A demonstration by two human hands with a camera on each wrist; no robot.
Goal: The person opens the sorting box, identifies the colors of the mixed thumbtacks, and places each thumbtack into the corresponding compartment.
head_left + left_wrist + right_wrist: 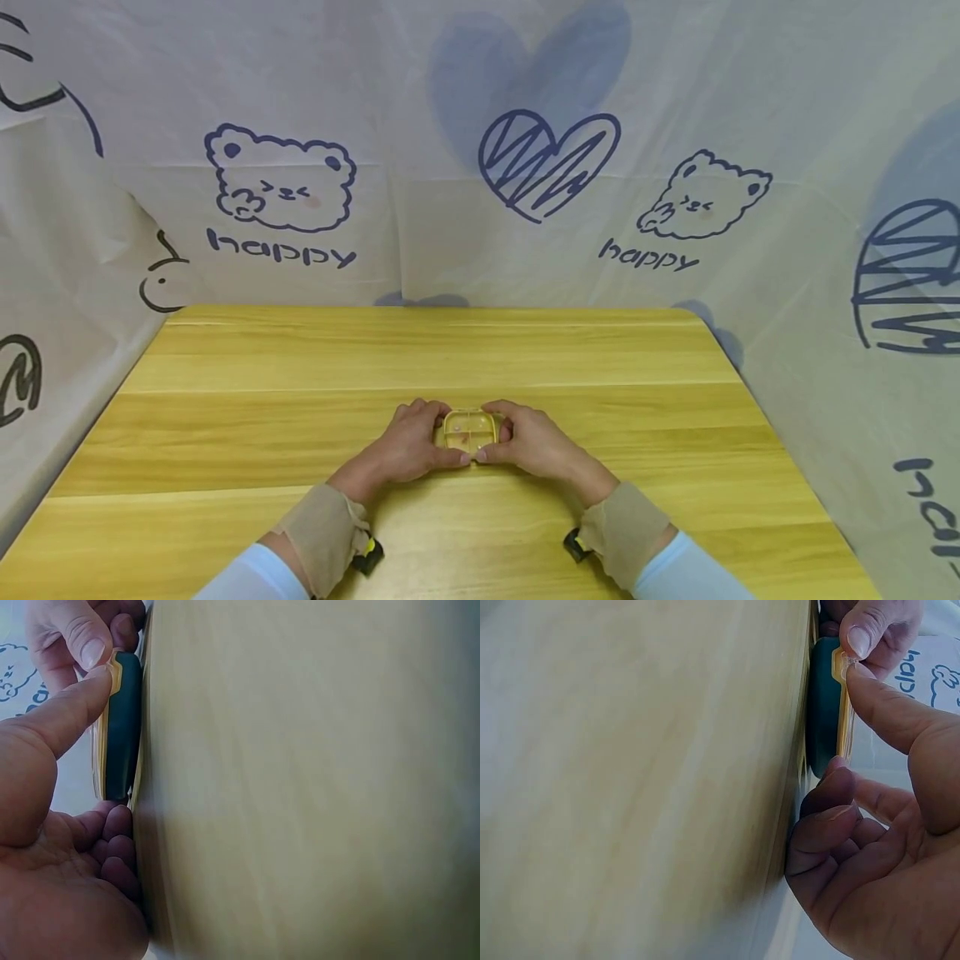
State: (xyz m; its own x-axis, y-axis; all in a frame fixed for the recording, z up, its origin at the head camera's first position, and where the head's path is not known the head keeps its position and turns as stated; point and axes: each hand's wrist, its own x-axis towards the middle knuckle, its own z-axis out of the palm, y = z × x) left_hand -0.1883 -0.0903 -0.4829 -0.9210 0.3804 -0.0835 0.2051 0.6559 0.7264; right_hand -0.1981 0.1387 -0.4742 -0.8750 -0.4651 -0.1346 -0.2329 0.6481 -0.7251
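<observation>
A small pill box (470, 431) with a yellow rim and a divided top lies on the wooden table, between both hands. Small pale and reddish bits show inside it. Seen from the side in the left wrist view, its base (125, 739) is dark green under a yellow edge and a clear lid. My left hand (411, 442) grips the box's left side, thumb at the front edge and index finger at the back. The right hand (531, 443) mirrors it on the other side. In the right wrist view, both thumbs meet at the front clasp (843, 667).
The light wooden table (465, 350) spreads out around the hands. White cloth (442, 242) printed with bears and hearts hangs behind it and at both sides. Each wrist wears a beige band with a small dark camera (367, 556).
</observation>
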